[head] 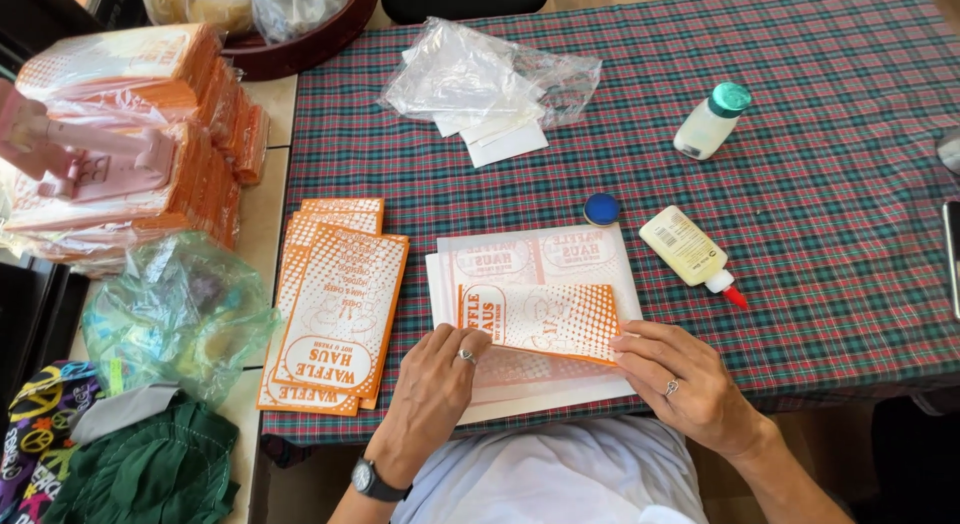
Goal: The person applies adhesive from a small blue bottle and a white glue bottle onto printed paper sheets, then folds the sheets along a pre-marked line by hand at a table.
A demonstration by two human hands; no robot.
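While bundles of orange-printed paper bags (140,134) sat stacked on the far left of the bench, wrapped in clear film and kept out of the working area, a crumpled green plastic bag (175,309) lay just below them. A fanned pile of finished bags (335,304) rested on the plaid tablecloth (820,234), near the left hand (435,384), seemingly so each new one could be slid aside. That hand, wearing a ring and a wristwatch, lay nearly flat, fingers spread and pressing the lower left corner of the folded orange sheet (545,319), gripping nothing. The sheet lay on a stack of unfolded printed sheets (540,259) directly before the person, at the table's near edge. The right hand (685,379) pressed its extended fingertips on the sheet's right corner, apparently to hold the fold down. A blue cap (601,209) and an uncapped glue bottle (690,249) lay just beyond, within reach; a second bottle (712,122) lay farther back.
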